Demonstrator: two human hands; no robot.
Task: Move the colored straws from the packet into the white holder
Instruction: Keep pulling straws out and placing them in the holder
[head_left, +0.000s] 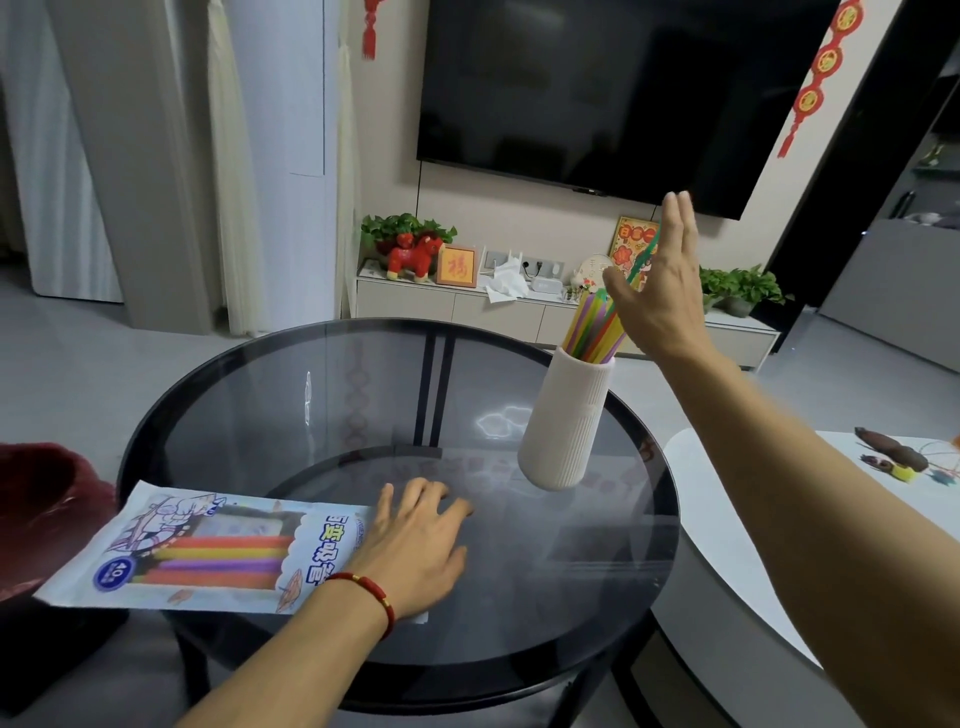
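The straw packet (208, 551) lies flat at the table's near left, with orange, yellow and purple straws showing through its window. My left hand (415, 545) rests palm down on the packet's right end, fingers spread on the glass. The white ribbed holder (566, 421) stands at the right of the table with several colored straws (592, 327) sticking out of it. My right hand (660, 291) is raised just above the holder. A green straw (644, 254) is pinched between its thumb and forefinger, its lower end pointing down into the holder; the other fingers point up.
The round dark glass table (322, 395) has a black rim. A red cushion (47, 499) sits at its left, a white table (737, 525) with small objects at its right. A TV cabinet (447, 301) with ornaments and plants stands behind.
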